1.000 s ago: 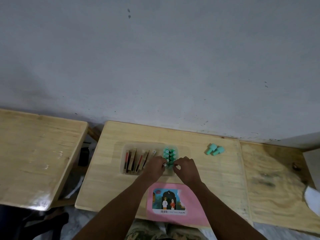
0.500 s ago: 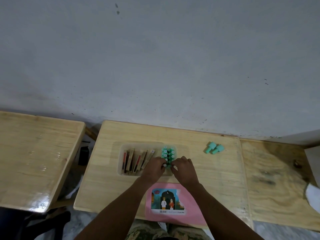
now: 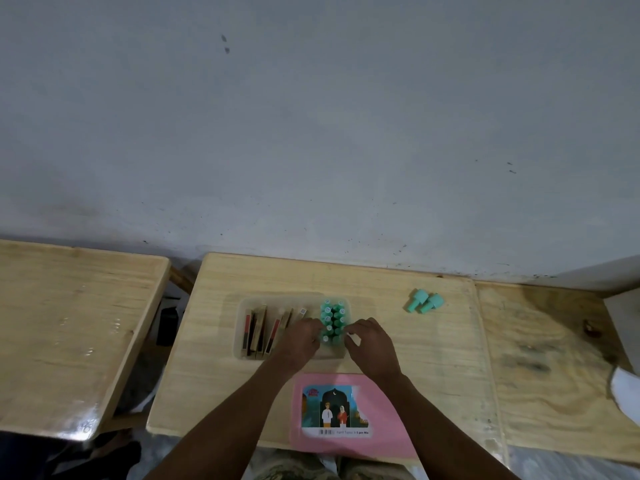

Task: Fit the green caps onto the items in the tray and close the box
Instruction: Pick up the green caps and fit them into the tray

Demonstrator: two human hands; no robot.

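A clear plastic tray (image 3: 242,351) sits mid-table. Its right end holds a cluster of several upright items with green caps (image 3: 333,315). My left hand (image 3: 299,344) reaches in from the left, its curled fingers pinching the nearest capped item (image 3: 325,338). My right hand (image 3: 372,346) sits at the cluster's right side with fingers curled; whether they hold anything does not show. Two loose green caps (image 3: 424,301) lie on the table to the right. The pink box lid (image 3: 388,410) with a picture label lies flat at the near edge.
Several flat brown and red packets (image 3: 258,329) stand in the tray's left part. A second wooden table (image 3: 69,323) is at the left across a gap, and a plywood board (image 3: 547,358) adjoins on the right. The wall is close behind.
Both hands have stayed at the green cluster. My right hand has drawn slightly to the right, away from the left hand. The view has shifted a little.
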